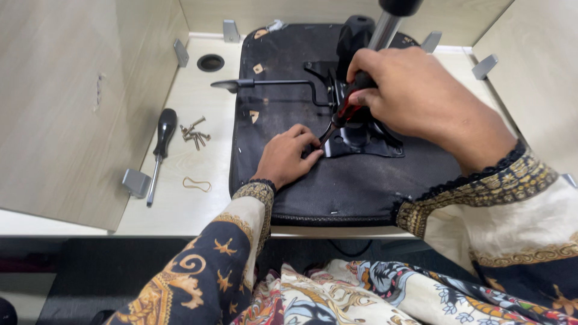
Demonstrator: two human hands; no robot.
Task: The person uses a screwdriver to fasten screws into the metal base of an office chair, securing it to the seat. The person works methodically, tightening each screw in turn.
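An upturned black chair seat [355, 186] lies on a pale desk, its black metal mechanism plate [367, 141] facing up. My right hand [421, 99] grips a screwdriver with a red and black handle [349, 108], its tip angled down to the plate's left corner. My left hand [286, 157] rests on the seat fabric, fingertips pinching at the screwdriver's tip. A black lever [265, 83] sticks out to the left of the mechanism, and a chrome gas cylinder [385, 27] rises from it.
On the desk [186, 204] to the left lie a second black-handled screwdriver [160, 147], a small pile of screws [194, 133] and a rubber band [197, 184]. A round cable hole [210, 62] is at the back. Wooden partition panels with metal brackets [136, 182] enclose the desk.
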